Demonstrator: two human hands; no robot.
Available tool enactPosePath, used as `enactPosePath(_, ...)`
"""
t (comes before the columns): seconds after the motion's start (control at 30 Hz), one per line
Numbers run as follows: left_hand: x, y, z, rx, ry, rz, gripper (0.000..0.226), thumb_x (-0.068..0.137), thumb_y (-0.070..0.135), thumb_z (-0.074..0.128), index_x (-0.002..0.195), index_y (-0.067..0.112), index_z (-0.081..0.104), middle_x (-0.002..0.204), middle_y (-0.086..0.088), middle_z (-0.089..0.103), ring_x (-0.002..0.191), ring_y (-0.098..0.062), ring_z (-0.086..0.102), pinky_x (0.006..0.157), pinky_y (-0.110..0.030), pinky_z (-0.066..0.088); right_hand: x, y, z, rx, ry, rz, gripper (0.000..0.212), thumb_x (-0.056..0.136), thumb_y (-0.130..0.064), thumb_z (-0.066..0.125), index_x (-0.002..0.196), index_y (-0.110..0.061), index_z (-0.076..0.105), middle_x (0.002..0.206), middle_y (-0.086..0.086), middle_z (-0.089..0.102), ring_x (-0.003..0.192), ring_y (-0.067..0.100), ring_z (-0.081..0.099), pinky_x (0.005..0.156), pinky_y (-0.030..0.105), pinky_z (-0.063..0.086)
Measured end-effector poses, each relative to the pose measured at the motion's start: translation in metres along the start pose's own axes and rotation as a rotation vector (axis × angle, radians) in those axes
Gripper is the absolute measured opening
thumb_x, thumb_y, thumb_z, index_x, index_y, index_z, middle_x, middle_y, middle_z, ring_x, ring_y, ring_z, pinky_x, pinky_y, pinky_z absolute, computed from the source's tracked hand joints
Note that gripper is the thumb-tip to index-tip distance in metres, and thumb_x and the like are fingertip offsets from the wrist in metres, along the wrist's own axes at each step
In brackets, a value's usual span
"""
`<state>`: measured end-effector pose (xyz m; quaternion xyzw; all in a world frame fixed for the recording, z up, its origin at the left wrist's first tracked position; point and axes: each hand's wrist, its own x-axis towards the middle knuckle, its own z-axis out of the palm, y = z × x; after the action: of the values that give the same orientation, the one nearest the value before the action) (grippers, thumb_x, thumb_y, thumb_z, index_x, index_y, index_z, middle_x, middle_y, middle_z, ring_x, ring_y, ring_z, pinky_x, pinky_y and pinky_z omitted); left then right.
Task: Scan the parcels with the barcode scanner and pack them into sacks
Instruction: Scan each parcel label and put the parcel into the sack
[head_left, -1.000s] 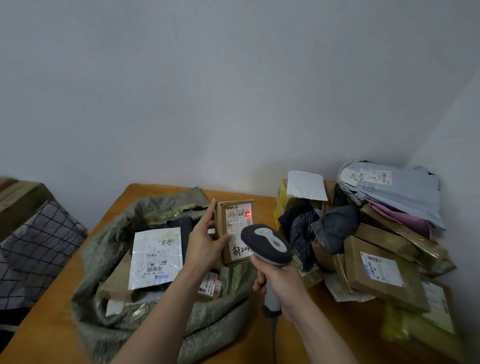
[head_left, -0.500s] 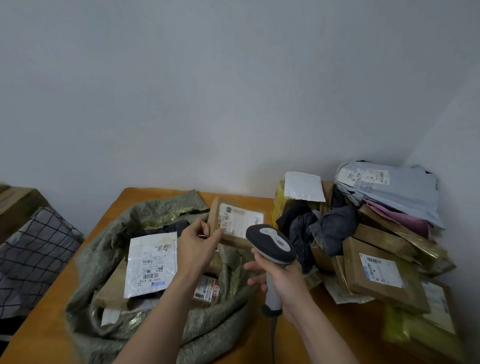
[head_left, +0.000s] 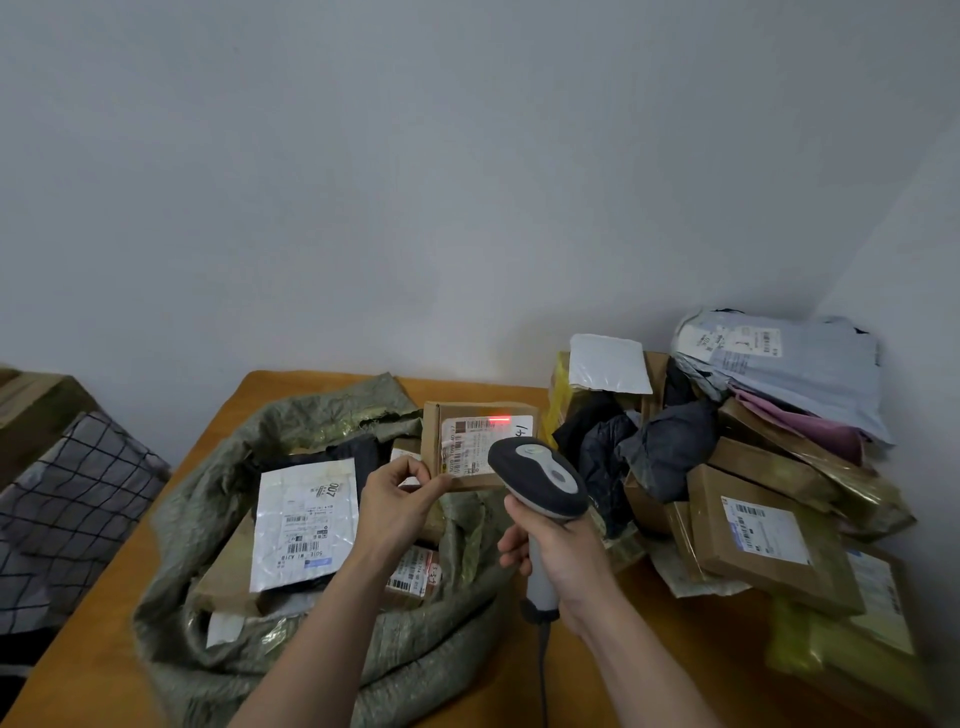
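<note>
Overall layout: a wooden table carried an open sack at 8 o'clock from the held box and a parcel heap at 3 o'clock from it.
Left hand: the fingers and thumb pinched the lower-left corner of a small cardboard box, holding it upright with its label facing the camera.
Small cardboard box: it sat over the far rim of the sack, at 1 o'clock from the left hand. Whether its base touched the sack could not be told.
Right hand: the fingers were wrapped round the handle of the barcode scanner, at 5 o'clock from the box.
Barcode scanner: its dark head pointed at the label and overlapped the box's lower-right corner in view. Its cable ran toward 6 o'clock.
Scan line: a red bar lay across the barcode at the top of the label.
Sack: grey-green woven material, mouth open, lying on the table. A white mailer lay label up inside it, among darker and brown packets.
Parcel heap: a labelled brown box lay at 4 o'clock from the held box, a grey poly mailer at 2 o'clock, and dark bags at 3 o'clock.
Checked cloth: it lay off the table, at 9 o'clock from the sack.
</note>
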<state>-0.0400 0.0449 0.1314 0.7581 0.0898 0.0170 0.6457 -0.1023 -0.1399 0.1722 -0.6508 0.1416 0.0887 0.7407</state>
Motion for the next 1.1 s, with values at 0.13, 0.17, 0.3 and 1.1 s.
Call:
enactPosePath(0.13,-0.002,0.001,-0.002,0.009,0.012,0.009,0.035,0.085,0.011,0.082,0.069,0.001,0.053,0.072,-0.016,0.069,0.054,-0.009,0.061,0.052,-0.024,0.04,0.0,0.0,0.0,-0.008,0.009,0.003,0.02,0.094,-0.02,0.072,0.095,0.0,0.071,0.064,0.009,0.068,0.055,0.018,0.064,0.053,0.026,0.046)
enactPosePath(0.17,-0.003,0.002,-0.002,0.009,0.012,0.013,0.035,0.085,0.01,0.082,0.07,-0.003,0.053,0.072,-0.012,0.071,0.058,-0.008,0.066,0.054,-0.026,0.043,0.0,0.0,0.0,-0.013,0.008,0.006,0.021,0.094,-0.02,0.071,0.092,0.0,0.071,0.063,0.009,0.067,0.055,0.017,0.063,0.053,0.026,0.046)
enactPosePath(0.3,-0.003,0.005,0.0,0.013,0.006,0.022,0.032,0.086,0.006,0.081,0.07,-0.001,0.054,0.065,0.0,0.068,0.051,0.002,0.061,0.045,-0.016,0.038,0.0,0.0,0.002,-0.024,0.003,0.014,0.021,0.093,-0.02,0.072,0.082,-0.003,0.07,0.061,0.008,0.066,0.054,0.017,0.062,0.051,0.025,0.046)
enactPosePath(1.1,0.004,-0.09,-0.092,-0.213,0.384,-0.446,0.027,0.09,0.02,0.077,0.076,0.006,0.057,0.086,-0.014,0.074,0.088,-0.032,0.075,0.077,-0.04,0.062,0.026,0.044,0.073,-0.109,-0.003,0.093,0.021,0.093,-0.028,0.074,0.101,-0.009,0.073,0.071,0.012,0.071,0.062,0.022,0.067,0.057,0.027,0.049)
